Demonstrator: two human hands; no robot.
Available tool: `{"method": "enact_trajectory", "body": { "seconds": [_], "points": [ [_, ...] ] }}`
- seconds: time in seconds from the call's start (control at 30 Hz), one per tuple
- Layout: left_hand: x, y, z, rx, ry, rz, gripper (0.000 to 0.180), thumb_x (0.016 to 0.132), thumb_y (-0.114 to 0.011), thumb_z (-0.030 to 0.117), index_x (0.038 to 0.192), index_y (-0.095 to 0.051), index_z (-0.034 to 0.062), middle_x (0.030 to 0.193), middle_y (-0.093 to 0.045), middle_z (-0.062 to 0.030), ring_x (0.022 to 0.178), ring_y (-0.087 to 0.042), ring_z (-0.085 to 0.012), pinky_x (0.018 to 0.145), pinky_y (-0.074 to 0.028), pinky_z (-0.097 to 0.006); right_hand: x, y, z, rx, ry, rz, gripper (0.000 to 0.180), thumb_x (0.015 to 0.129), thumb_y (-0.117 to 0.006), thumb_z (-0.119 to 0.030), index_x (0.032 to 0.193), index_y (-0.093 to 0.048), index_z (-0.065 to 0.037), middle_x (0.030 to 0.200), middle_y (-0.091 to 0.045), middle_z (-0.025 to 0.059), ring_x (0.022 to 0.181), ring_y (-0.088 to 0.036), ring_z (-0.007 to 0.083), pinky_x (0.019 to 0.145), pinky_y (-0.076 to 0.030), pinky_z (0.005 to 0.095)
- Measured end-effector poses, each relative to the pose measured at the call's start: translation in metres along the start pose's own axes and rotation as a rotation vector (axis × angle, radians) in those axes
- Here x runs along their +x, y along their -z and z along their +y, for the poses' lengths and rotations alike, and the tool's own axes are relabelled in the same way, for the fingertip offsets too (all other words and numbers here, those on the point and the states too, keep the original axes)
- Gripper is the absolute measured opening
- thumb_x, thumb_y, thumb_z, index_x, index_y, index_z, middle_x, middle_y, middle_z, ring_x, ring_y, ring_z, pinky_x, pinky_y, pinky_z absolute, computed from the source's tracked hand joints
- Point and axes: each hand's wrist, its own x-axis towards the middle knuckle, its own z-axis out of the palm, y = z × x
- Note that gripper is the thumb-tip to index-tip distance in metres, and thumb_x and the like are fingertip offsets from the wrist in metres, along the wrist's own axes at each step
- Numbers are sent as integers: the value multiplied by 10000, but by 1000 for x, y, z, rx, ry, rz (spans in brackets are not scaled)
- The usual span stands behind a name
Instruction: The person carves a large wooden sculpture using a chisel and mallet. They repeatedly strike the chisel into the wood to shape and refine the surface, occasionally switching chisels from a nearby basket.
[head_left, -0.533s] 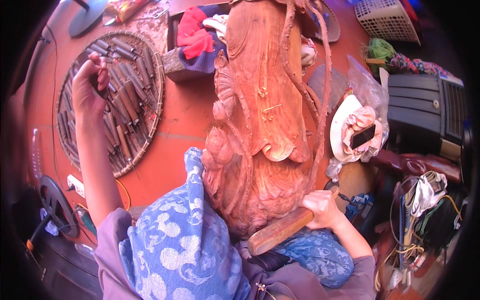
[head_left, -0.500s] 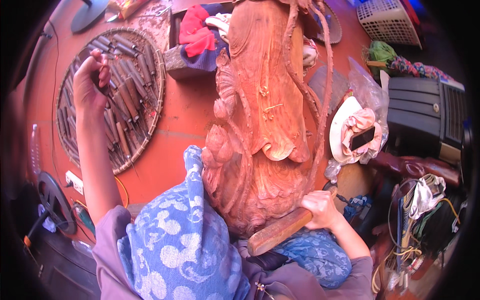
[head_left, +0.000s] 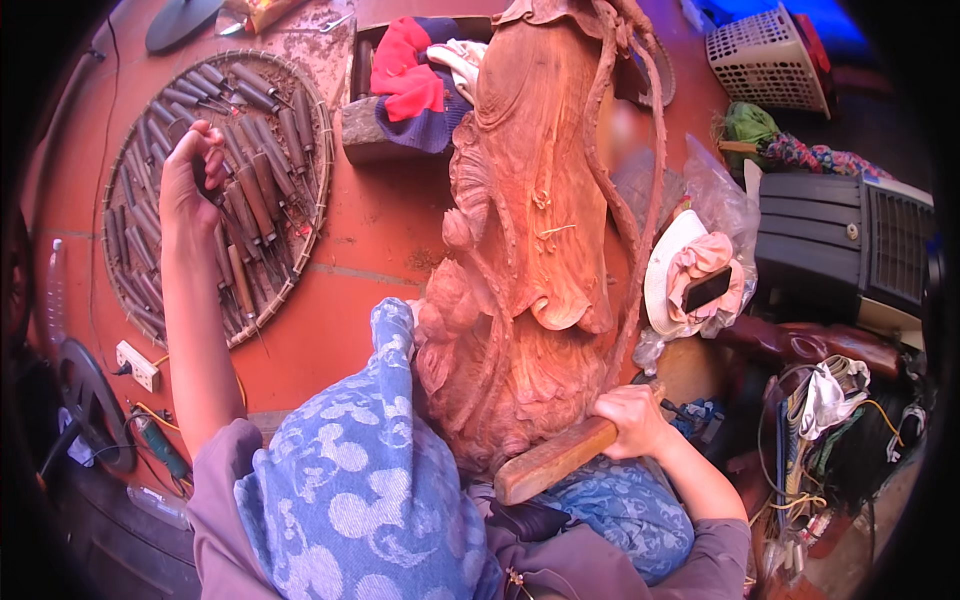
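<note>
My left hand [head_left: 193, 178] is raised over a round woven tray [head_left: 325, 165] full of carving tools [head_left: 255, 195] with dark wooden handles. Its fingers are loosely curled and apart, and I see nothing in them. My right hand [head_left: 632, 418] is wrapped round a flat wooden mallet [head_left: 555, 462], whose thick end points toward my lap. The mallet lies low across the near end of a large reddish carved wooden sculpture [head_left: 540, 200]. That sculpture leans away from me between my knees, with carved buds, folds and long stems; a few pale shavings cling to its face.
A wooden box [head_left: 385, 135] with red and blue cloth stands behind the tray. To the right lie a white hat [head_left: 672, 255] with a phone [head_left: 706, 290] on it, a dark case [head_left: 830, 235] and a white basket [head_left: 770, 60]. A power strip [head_left: 138, 366] rests at left.
The view has shifted slightly. My left hand stays raised over the tools with its fingers curled, and my right hand keeps its hold on the mallet.
</note>
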Motion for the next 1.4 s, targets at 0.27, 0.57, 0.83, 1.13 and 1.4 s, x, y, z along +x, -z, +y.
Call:
{"method": "enact_trajectory", "body": {
  "seconds": [0.27, 0.57, 0.83, 1.13, 1.4],
  "points": [
    [-2, 44, -7, 22, 16, 130, 335, 793, -565, -18, 1122, -524, 29, 786, -555, -53, 519, -436, -99, 418, -301, -203, -3, -2, 2, 55, -27, 44, 347, 526, -780, -199, 808, -623, -73, 676, -599, 93, 619, -630, 315, 558, -478, 391],
    [-1, 103, -1, 40, 20, 205, 343, 809, -605, 46, 1150, -582, 72, 1187, -651, -123, 527, -436, -67, 420, -308, -179, -2, -3, 13, 50, 12, 32, 326, 556, -778, -212, 826, -644, -88, 697, -642, 93, 658, -673, 306, 612, -527, 394],
    [-19, 90, 1, 298, 34, 334, 391, 838, -799, 72, 1157, -574, 43, 1006, -764, -111, 536, -493, -9, 413, -325, -139, -10, -14, 14, 50, 15, 130, 340, 509, -773, -208, 786, -622, -80, 667, -630, 98, 613, -660, 313, 608, -526, 393],
    [-12, 132, -54, 460, 151, 467, 333, 808, -837, 155, 1094, -679, 92, 867, -706, 2, 575, -518, -30, 486, -386, -176, -11, -11, 19, 59, 27, 112, 313, 533, -769, -192, 784, -620, -78, 686, -632, 97, 615, -655, 310, 590, -512, 396],
    [-3, 151, -100, 1198, -69, 362, 475, 827, -782, 197, 1249, -618, 53, 881, -691, -74, 748, -662, -202, 681, -530, -326, -7, -5, 12, 106, 14, 95, 334, 532, -771, -187, 813, -624, -83, 706, -640, 89, 632, -660, 302, 574, -502, 375]
  ]
}}
